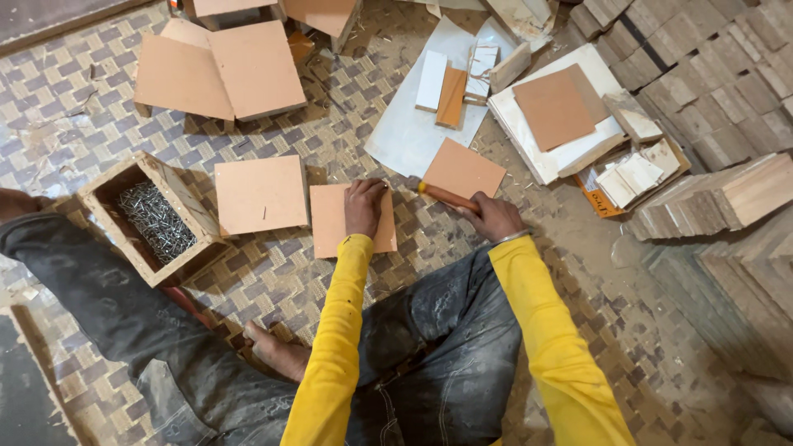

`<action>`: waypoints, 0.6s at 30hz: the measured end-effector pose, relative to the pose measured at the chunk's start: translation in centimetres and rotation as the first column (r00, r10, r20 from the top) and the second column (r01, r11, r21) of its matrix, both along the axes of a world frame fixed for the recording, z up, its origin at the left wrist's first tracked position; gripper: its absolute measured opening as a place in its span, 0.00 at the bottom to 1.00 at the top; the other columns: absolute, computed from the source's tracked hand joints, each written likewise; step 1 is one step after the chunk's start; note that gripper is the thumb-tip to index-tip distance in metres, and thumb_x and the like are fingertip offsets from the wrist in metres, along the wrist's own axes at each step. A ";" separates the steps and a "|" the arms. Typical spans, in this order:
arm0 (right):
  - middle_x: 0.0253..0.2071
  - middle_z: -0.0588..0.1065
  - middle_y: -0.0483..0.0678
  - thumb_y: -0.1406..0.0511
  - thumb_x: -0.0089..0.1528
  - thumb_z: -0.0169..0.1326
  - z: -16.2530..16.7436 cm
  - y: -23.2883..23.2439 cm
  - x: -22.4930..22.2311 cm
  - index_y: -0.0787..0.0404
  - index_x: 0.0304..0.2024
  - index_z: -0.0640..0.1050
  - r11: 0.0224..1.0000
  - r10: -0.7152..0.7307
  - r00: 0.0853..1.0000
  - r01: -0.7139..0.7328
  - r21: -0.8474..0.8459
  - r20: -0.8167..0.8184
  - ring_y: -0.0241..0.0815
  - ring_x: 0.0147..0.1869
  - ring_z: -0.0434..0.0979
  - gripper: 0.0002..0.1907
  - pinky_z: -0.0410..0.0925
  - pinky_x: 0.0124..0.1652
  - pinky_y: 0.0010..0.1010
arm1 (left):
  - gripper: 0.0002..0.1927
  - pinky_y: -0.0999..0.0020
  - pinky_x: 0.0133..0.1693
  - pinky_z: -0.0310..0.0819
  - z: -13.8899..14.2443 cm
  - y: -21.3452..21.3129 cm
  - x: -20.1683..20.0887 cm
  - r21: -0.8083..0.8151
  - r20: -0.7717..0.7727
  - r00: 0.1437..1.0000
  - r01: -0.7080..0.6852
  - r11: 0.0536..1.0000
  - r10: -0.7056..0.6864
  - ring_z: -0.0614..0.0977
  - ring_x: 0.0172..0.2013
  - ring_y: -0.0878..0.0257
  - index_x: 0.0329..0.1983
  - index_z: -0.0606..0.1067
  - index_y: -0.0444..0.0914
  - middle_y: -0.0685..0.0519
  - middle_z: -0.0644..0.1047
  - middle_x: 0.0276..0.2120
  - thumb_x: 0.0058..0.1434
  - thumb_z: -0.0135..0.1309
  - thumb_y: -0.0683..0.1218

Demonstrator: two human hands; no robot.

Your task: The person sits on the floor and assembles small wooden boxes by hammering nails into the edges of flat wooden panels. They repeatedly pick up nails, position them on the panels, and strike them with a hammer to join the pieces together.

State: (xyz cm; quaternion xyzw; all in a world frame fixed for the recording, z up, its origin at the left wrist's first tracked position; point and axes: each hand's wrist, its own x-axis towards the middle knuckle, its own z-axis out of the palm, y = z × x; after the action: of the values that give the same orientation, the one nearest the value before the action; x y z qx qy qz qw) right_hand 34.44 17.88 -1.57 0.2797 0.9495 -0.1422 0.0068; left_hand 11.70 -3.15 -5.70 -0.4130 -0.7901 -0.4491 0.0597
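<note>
a: head view first — where are the hands?
b: left hand (364, 206) presses knuckles-down on a square brown board (353, 220) lying flat on the woven mat (273, 277). right hand (494, 216) is clamped on an orange tool handle (447, 196), just right of that board.
a: and around the board?
b: another square board (261, 195) lies just left of it; further left is a wooden box (151, 217) of nails (155, 220). a third board (462, 171) sits above the handle, with white sheets (413, 124) beyond it.
</note>
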 end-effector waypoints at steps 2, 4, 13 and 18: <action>0.27 0.77 0.56 0.44 0.65 0.51 1.1 -1.0 -1.0 0.59 0.40 0.76 1.000 0.029 0.978 -0.026 0.017 -0.207 0.60 0.31 0.79 0.25 0.72 0.33 0.48 | 0.07 0.60 0.51 0.68 0.1 0.0 -0.1 0.002 -0.004 1.000 -0.003 1.000 0.003 0.78 0.49 0.55 0.42 0.83 0.37 0.54 0.82 0.45 0.62 0.57 0.41; 0.26 0.78 0.53 0.43 0.66 0.46 1.5 -1.8 -2.7 0.57 0.40 0.76 0.988 -0.063 0.997 0.057 -0.146 -0.038 0.56 0.29 0.80 0.26 0.74 0.33 0.45 | 0.07 0.60 0.51 0.69 0.1 -0.1 -0.2 0.016 0.009 1.000 -0.005 1.000 0.004 0.79 0.48 0.55 0.42 0.83 0.38 0.54 0.82 0.45 0.63 0.58 0.42; 0.25 0.77 0.56 0.43 0.68 0.46 1.9 -3.5 -3.5 0.59 0.38 0.78 0.997 -0.015 0.999 0.012 -0.074 -0.044 0.58 0.30 0.80 0.28 0.72 0.34 0.49 | 0.08 0.60 0.50 0.69 -0.4 0.1 -0.2 0.002 0.003 1.000 -0.019 1.000 0.019 0.79 0.48 0.55 0.43 0.84 0.38 0.54 0.82 0.45 0.62 0.59 0.42; 0.26 0.77 0.56 0.42 0.67 0.46 1.8 -3.5 -3.5 0.60 0.36 0.77 1.000 0.005 0.995 -0.005 0.001 -0.102 0.58 0.30 0.80 0.28 0.72 0.34 0.49 | 0.08 0.60 0.51 0.69 -0.4 0.1 -0.2 0.030 0.029 1.000 -0.010 1.000 0.009 0.79 0.48 0.54 0.42 0.84 0.38 0.54 0.82 0.45 0.61 0.59 0.42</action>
State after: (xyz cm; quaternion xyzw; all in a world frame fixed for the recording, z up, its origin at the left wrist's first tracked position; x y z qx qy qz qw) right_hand 30.97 14.33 0.24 0.2699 0.9492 -0.1562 -0.0416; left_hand 11.55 -3.06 -6.14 -0.4019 -0.7860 -0.4664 0.0567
